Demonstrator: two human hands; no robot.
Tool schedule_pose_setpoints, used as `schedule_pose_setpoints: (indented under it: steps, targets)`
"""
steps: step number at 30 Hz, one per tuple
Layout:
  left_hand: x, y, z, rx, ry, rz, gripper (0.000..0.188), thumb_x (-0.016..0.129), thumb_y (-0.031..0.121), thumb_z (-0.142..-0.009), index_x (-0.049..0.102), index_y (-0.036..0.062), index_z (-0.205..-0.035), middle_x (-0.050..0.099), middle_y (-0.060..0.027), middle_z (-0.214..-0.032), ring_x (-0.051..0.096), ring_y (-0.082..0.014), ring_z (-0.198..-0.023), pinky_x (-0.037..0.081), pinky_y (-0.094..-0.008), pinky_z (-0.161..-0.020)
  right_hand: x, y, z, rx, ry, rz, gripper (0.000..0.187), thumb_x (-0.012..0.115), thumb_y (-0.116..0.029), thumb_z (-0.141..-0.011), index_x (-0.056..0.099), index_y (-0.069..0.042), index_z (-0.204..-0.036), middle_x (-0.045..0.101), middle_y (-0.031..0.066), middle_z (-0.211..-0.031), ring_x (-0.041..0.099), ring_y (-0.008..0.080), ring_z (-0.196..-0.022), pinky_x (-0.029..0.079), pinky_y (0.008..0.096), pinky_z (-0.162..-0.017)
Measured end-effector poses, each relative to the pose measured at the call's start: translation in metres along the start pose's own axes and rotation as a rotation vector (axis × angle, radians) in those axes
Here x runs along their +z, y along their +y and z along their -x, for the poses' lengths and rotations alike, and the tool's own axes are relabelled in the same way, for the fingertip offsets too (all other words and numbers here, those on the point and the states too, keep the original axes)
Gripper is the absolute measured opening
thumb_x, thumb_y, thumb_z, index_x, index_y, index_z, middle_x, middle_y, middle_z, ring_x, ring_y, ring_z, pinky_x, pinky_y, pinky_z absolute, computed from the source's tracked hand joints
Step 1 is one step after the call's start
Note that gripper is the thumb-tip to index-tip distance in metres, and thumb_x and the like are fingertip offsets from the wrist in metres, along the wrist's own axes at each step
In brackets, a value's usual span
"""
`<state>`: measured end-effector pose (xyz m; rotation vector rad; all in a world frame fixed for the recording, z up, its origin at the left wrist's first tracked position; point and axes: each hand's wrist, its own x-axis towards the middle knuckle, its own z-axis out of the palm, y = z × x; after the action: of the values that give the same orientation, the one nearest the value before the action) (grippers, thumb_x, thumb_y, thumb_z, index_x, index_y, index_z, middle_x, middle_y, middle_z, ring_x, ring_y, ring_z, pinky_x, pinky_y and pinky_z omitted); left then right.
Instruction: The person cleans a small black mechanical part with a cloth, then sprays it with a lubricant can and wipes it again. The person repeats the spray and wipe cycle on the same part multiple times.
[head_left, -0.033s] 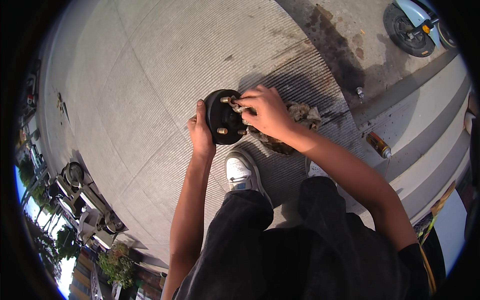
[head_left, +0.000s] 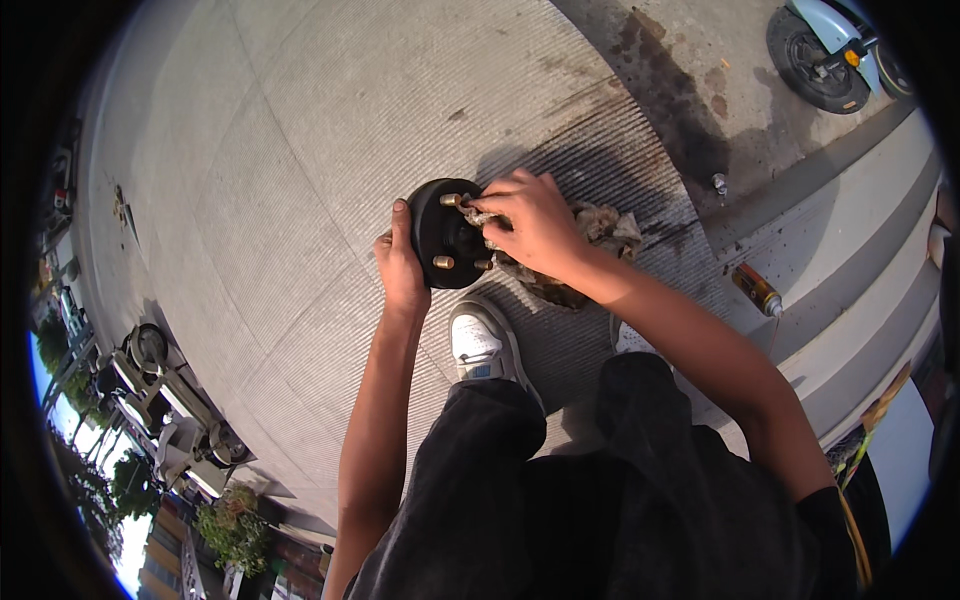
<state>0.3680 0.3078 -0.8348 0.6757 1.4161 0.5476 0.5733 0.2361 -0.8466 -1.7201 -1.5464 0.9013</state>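
A black round wheel hub (head_left: 428,232) with several brass-coloured studs is held up above the ground, tilted. My left hand (head_left: 402,262) is closed on its left rim, thumb up along the edge. My right hand (head_left: 530,222) pinches a dirty, crumpled rag (head_left: 612,232) and presses a fold of it at the hub's upper stud (head_left: 451,200). The rest of the rag hangs below and behind that hand. My fingertips partly hide the hub's right side.
Ridged concrete (head_left: 330,130) spreads under my shoes (head_left: 480,340). On the right, a spray can (head_left: 757,290) lies by pale steps (head_left: 850,290). A scooter wheel (head_left: 815,65) stands at the upper right, dark stains (head_left: 680,110) nearby. Parked scooters (head_left: 170,410) are at the left.
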Motion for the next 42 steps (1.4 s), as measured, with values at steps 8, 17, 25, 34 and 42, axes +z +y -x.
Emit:
schedule_pose_setpoints:
  steps: [8,17,25,34,42]
  targets:
    - [0.036,0.015,0.026,0.120,-0.111,-0.337,0.057,0.063,0.043,-0.110,0.072,-0.0025,-0.077,0.064,-0.0016,-0.063,0.055,-0.0074,-0.055,0.043,-0.0266,-0.049,-0.086,-0.008,-0.004,0.238,-0.243,0.331,0.025,0.074,-0.012,-0.079,0.082,-0.014,-0.102,0.073,0.0065,-0.097,0.065,0.0279,-0.103,0.033,0.0566,-0.106]
    - [0.062,0.098,0.072,0.575,-0.531,-0.362,0.068,0.065,0.049,-0.105,0.046,0.0053,-0.057,0.036,0.0018,-0.050,0.028,-0.0094,-0.045,0.019,-0.0348,-0.045,-0.131,-0.002,0.005,-0.018,-0.231,-0.854,0.123,0.101,-0.039,-0.068,0.033,-0.017,-0.168,0.054,0.0145,-0.154,0.051,0.0328,-0.145,0.045,0.0511,-0.120]
    - [0.029,0.102,0.058,0.413,-0.611,-0.037,0.042,0.081,0.050,-0.094,0.063,0.0123,-0.096,0.067,-0.0077,-0.092,0.060,-0.0165,-0.076,0.050,-0.0326,-0.066,-0.168,-0.050,0.004,-0.095,-0.087,-0.432,0.063,0.099,-0.037,-0.068,0.069,0.001,-0.109,0.075,0.0144,-0.090,0.076,0.0288,-0.078,0.061,0.0374,-0.074]
    - [0.033,0.096,0.036,0.310,-0.891,0.247,0.043,0.080,0.058,-0.092,0.071,0.0159,-0.096,0.065,-0.0070,-0.076,0.059,-0.0192,-0.061,0.049,-0.0350,-0.055,-0.185,-0.094,0.016,-0.120,-0.040,-0.246,0.050,0.097,-0.043,-0.066,0.074,-0.004,-0.087,0.072,0.0091,-0.071,0.072,0.0257,-0.060,0.056,0.0355,-0.057]
    - [0.065,0.105,0.035,0.398,-0.874,0.096,0.075,0.052,0.069,-0.103,0.030,0.0154,-0.055,0.028,-0.0016,-0.046,0.022,-0.0140,-0.044,0.016,-0.0346,-0.044,-0.178,-0.122,0.015,-0.144,0.080,-0.128,0.050,0.101,-0.025,-0.060,0.073,0.000,-0.093,0.072,0.0114,-0.079,0.073,0.0277,-0.065,0.058,0.0353,-0.058]
